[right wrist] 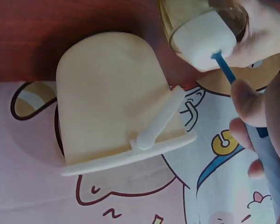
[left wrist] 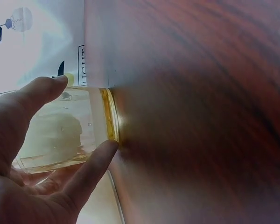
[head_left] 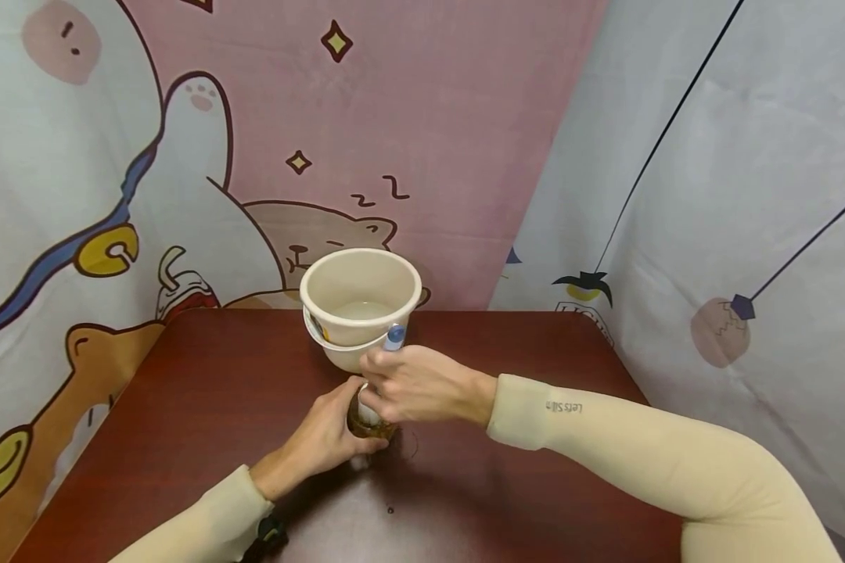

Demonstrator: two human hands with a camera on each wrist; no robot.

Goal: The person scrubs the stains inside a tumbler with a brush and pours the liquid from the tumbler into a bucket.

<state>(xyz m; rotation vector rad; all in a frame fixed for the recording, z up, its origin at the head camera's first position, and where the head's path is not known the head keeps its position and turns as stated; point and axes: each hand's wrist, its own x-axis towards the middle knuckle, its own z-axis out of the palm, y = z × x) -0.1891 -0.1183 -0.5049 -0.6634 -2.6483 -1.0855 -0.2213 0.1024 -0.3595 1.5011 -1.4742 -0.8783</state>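
My left hand [head_left: 324,430] holds a clear amber-tinted glass cup [left wrist: 56,130], thumb and fingers spread around its sides. Its base is at or very near the tabletop; I cannot tell whether it touches. My right hand [head_left: 422,385] grips the handle of a sponge cup brush [head_left: 394,338], a blue-and-white stick. The white sponge head [right wrist: 205,39] sits inside the mouth of the cup, joined to the thin blue neck [right wrist: 224,66]. In the left wrist view the pale sponge shows blurred through the glass.
Just beyond the hands stands a cream bucket [head_left: 361,332] with its handle hanging down the front. The dark red wooden table [head_left: 204,391] carries a small dark speck [head_left: 390,511] near the front. Cartoon-printed cloth [head_left: 429,117] hangs behind and at the sides.
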